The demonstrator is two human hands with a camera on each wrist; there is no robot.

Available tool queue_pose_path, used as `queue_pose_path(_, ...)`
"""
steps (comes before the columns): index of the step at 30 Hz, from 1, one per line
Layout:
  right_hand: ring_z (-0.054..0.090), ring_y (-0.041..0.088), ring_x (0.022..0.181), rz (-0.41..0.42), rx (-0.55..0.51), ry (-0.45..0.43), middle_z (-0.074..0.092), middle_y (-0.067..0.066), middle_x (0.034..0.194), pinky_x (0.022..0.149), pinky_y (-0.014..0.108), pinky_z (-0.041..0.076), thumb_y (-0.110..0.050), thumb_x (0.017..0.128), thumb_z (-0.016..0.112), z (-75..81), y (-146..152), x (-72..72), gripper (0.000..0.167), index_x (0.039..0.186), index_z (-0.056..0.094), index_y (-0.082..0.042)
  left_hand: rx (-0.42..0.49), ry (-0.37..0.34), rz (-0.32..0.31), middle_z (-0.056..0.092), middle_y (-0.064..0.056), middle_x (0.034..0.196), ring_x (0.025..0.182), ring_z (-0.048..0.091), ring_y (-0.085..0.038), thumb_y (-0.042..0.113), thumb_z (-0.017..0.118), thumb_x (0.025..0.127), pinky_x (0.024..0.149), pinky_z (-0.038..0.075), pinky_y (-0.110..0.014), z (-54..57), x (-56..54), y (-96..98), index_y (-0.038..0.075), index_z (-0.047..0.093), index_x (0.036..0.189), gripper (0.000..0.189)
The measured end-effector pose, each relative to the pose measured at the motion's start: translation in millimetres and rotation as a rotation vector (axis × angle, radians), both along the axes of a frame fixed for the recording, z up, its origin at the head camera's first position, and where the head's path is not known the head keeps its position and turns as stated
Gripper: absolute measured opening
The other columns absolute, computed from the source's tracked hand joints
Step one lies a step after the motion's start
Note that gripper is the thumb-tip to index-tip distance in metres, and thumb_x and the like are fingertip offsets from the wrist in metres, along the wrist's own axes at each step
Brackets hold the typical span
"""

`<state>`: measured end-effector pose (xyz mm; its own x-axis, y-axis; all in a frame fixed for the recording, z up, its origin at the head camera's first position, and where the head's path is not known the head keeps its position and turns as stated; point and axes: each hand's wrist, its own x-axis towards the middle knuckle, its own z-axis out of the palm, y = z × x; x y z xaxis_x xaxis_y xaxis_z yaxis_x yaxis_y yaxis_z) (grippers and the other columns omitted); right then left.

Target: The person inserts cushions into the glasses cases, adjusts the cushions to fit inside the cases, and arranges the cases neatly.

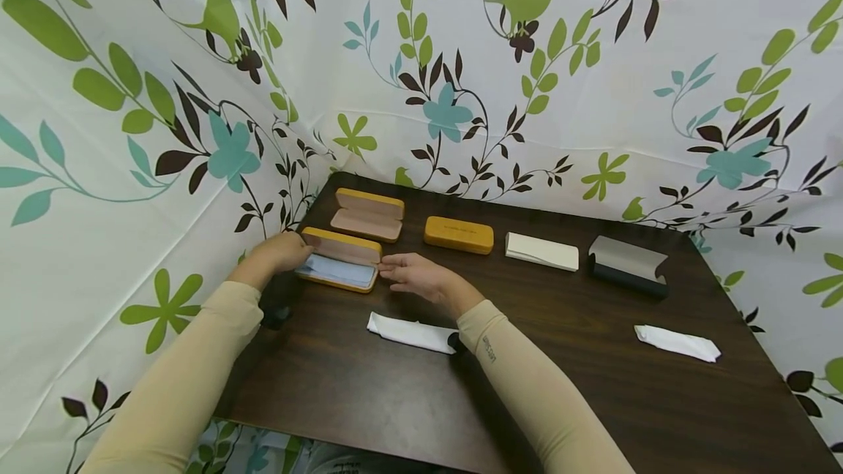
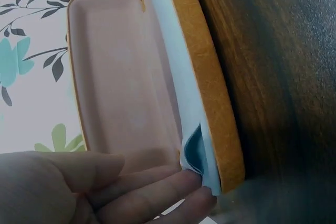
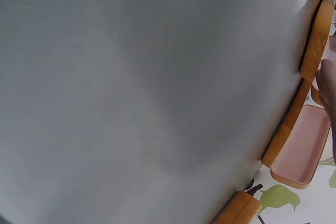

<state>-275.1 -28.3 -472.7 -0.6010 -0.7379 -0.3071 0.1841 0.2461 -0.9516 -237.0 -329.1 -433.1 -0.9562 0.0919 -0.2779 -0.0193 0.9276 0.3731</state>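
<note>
An opened orange eyeglass case (image 1: 336, 285) with a pink lining stands at the table's left, its lid raised. Inside its lower half lies a folded light-blue cloth (image 1: 339, 269); in the left wrist view the cloth (image 2: 181, 82) runs along the case, with a darker fold near one end. My left hand (image 1: 279, 251) is at the case's left end, its extended fingers (image 2: 157, 195) touching the cloth's end and the case, thumb beside the lid. My right hand (image 1: 421, 278) reaches the right end with fingers extended, fingertips close to the case's corner.
Behind is another open orange case (image 1: 367, 224). To the right stand a closed orange case (image 1: 459, 235), a folded cream piece (image 1: 542, 251) and an open grey-and-black case (image 1: 628, 267). White folded cloths (image 1: 411, 333) lie nearer on the brown table (image 1: 369, 401). Patterned sheets hang around.
</note>
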Motion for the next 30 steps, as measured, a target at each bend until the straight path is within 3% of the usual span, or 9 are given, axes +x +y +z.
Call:
queue_pose_path(3,0.035,0.031,0.147,-0.006,0.004,0.008,0.037,0.022,0.158,0.116,0.046,0.037,-0.002,0.109,0.04,1.1,0,-0.4,0.051,0.157,0.025,0.005,-0.026,-0.001,-0.001,0.055,-0.008,0.072,0.073,0.058,-0.026,0.026,0.041,0.108,0.065,0.048,-0.039,2.4,0.4,3.6,0.006,0.063,0.071,0.047)
queue_pose_path(6,0.04,0.031,0.144,-0.032,0.01,0.032,0.042,0.022,0.155,0.115,0.046,0.037,-0.001,0.108,0.039,1.7,-1,-1.1,0.05,0.156,0.028,0.005,-0.014,-0.009,0.008,0.053,-0.005,0.068,0.068,0.056,-0.023,0.027,0.041,0.108,0.062,0.046,-0.037,1.9,-0.3,2.5,0.008,0.061,0.068,0.049)
queue_pose_path(10,0.055,0.03,0.131,-0.115,0.042,0.156,0.055,0.02,0.144,0.111,0.044,0.044,-0.002,0.108,0.041,2.8,-3,-2.8,0.045,0.153,0.038,0.002,-0.002,0.055,0.042,0.05,-0.004,0.067,0.064,0.051,-0.022,0.026,0.043,0.105,0.057,0.041,-0.034,3.4,1.3,-3.3,0.009,0.058,0.068,0.044)
queue_pose_path(15,0.06,0.027,0.122,-0.194,0.166,0.469,0.061,0.015,0.135,0.102,0.041,0.05,-0.006,0.106,0.048,6.9,-9,-3.8,0.038,0.144,0.053,-0.001,-0.009,0.311,0.177,0.059,-0.013,0.077,0.07,0.056,-0.031,0.019,0.042,0.099,0.056,0.043,-0.041,9.5,5.2,-6.9,0.007,0.059,0.073,0.032)
queue_pose_path(17,0.057,0.028,0.127,-0.192,0.217,0.583,0.059,0.015,0.139,0.104,0.042,0.049,-0.008,0.106,0.049,8.1,-10,-4.6,0.04,0.145,0.053,-0.002,-0.021,0.426,0.185,0.065,-0.017,0.085,0.077,0.061,-0.036,0.018,0.043,0.1,0.061,0.049,-0.048,9.9,4.7,-5.7,0.005,0.063,0.08,0.031)
queue_pose_path(20,0.049,0.029,0.137,-0.152,0.282,0.731,0.052,0.016,0.149,0.11,0.044,0.044,-0.009,0.105,0.048,10.5,-12,-3.6,0.045,0.15,0.047,-0.004,-0.051,0.526,0.1,0.069,-0.024,0.109,0.101,0.065,-0.044,0.018,0.045,0.104,0.083,0.052,-0.059,6.4,0.9,-3.0,0.0,0.07,0.104,0.031)
queue_pose_path(22,0.043,0.028,0.143,-0.105,0.327,0.812,0.046,0.016,0.154,0.114,0.044,0.039,-0.01,0.106,0.047,12.3,-13,-1.4,0.049,0.154,0.043,-0.006,-0.054,0.522,0.004,0.063,-0.025,0.131,0.121,0.058,-0.045,0.019,0.047,0.106,0.101,0.045,-0.061,2.2,-1.9,-1.4,-0.001,0.066,0.127,0.035)
queue_pose_path(24,0.037,0.026,0.146,-0.054,0.373,0.893,0.04,0.015,0.158,0.117,0.042,0.035,-0.01,0.106,0.047,14.5,-16,2.1,0.05,0.156,0.04,-0.008,-0.042,0.498,-0.074,0.056,-0.025,0.142,0.13,0.052,-0.046,0.019,0.049,0.107,0.109,0.04,-0.06,-3.1,-4.0,-0.6,-0.003,0.058,0.139,0.04)
queue_pose_path(30,0.035,0.022,0.147,0.09,0.514,1.044,0.031,0.008,0.164,0.117,0.037,0.036,-0.012,0.107,0.048,17.0,-23,10.0,0.052,0.157,0.035,-0.008,-0.035,0.534,-0.168,0.065,-0.025,0.128,0.116,0.062,-0.045,0.016,0.06,0.104,0.1,0.048,-0.058,-16.6,-5.4,-3.1,-0.002,0.063,0.134,0.036)
